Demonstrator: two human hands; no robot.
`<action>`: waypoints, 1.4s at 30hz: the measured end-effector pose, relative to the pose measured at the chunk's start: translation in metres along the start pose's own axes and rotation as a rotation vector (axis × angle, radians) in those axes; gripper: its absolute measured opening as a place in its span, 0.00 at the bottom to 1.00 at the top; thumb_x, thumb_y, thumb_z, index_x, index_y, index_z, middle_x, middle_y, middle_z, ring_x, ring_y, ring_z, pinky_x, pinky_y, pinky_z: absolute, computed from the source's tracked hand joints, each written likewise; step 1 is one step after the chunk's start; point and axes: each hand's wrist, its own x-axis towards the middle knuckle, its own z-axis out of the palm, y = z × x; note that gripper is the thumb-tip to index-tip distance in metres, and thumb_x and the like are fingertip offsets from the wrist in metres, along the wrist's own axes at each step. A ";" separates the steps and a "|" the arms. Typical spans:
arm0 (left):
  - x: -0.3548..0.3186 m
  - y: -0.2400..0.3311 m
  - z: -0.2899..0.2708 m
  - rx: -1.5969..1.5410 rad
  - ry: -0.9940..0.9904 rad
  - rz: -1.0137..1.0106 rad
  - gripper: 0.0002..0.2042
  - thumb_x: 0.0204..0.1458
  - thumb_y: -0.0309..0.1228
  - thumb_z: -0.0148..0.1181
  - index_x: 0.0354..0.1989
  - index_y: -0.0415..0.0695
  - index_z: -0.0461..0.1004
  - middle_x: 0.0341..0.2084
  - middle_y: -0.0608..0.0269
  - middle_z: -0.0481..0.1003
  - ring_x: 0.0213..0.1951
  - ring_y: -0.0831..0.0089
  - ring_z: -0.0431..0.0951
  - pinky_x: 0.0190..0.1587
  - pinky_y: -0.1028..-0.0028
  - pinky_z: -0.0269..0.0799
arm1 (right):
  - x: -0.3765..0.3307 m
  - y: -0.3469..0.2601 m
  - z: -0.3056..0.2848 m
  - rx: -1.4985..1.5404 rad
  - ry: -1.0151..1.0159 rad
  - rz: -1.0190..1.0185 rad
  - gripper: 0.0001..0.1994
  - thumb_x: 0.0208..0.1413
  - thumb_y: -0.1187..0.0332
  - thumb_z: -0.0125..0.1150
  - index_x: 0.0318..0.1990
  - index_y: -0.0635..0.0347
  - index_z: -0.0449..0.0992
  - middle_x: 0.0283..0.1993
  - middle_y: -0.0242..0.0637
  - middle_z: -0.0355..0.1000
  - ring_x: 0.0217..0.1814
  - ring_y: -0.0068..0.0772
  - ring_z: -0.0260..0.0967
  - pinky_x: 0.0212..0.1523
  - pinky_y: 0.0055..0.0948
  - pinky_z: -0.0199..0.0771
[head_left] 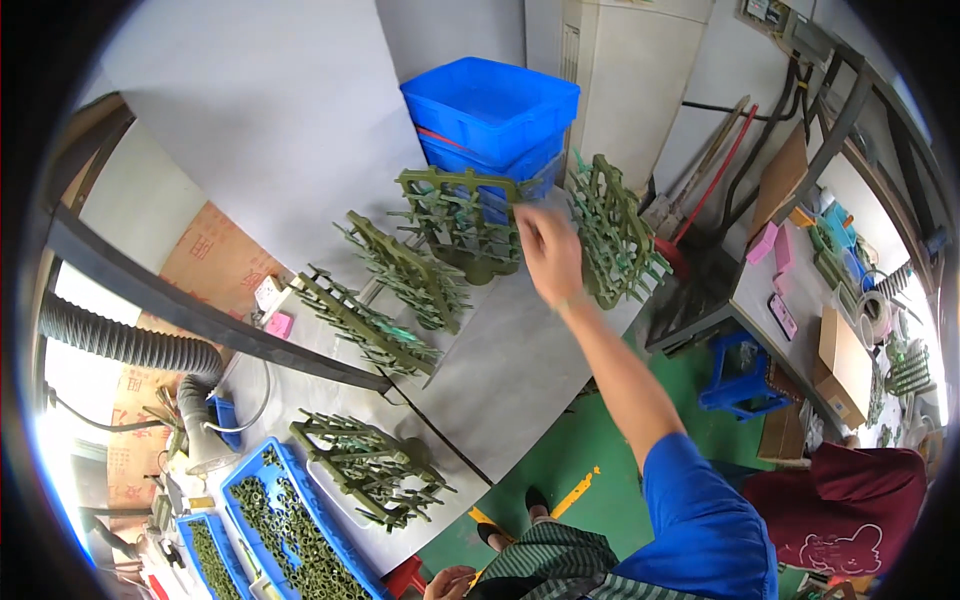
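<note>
Green racks: plastic tree-like racks w/ lots of little pegs, standing on the grey table (520, 350).
My right hand: (548, 252) stretched far out, arm in a blue sleeve. It's up at the top edge of one green rack (455, 215), the one in front of the blue bins (492, 120).
Grip, right: fingers curled a bit near the rack's top bar. Can't tell if I really pinch it or just touch it.
My left hand: (448, 583) low down by my lap, at the bottom edge. Only part shows, so can't tell if it's open or closed.
Other racks: one just right of my hand (612, 235), two more to the left (405, 270) (365, 325), one near me (370, 470).
Blue trays: (290, 520) by the near rack, full of small green bits.
Hose: grey ribbed tube (125, 340) on the left.
Floor: green, w/ a blue stool (742, 375).
</note>
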 end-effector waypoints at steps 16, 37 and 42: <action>-0.024 -0.018 -0.011 -0.110 0.136 0.035 0.14 0.60 0.32 0.56 0.53 0.43 0.73 0.46 0.62 0.77 0.41 0.74 0.76 0.36 0.76 0.76 | 0.115 -0.010 0.077 -0.774 -1.017 0.085 0.15 0.63 0.59 0.53 0.47 0.60 0.76 0.42 0.46 0.77 0.46 0.49 0.75 0.47 0.47 0.74; 0.010 -0.009 0.005 -0.059 -0.252 0.139 0.12 0.58 0.20 0.53 0.50 0.36 0.71 0.45 0.59 0.76 0.50 0.71 0.75 0.56 0.72 0.68 | 0.002 -0.164 -0.155 -0.807 -1.004 0.051 0.13 0.58 0.65 0.56 0.38 0.69 0.72 0.29 0.57 0.74 0.36 0.61 0.73 0.39 0.52 0.71; 0.023 -0.001 0.045 -0.174 -0.535 0.291 0.23 0.58 0.20 0.54 0.62 0.40 0.60 0.55 0.56 0.69 0.58 0.68 0.68 0.60 0.69 0.65 | -0.014 -0.301 -0.252 -0.626 -1.051 0.141 0.12 0.59 0.65 0.57 0.40 0.68 0.71 0.27 0.55 0.72 0.33 0.57 0.73 0.33 0.49 0.68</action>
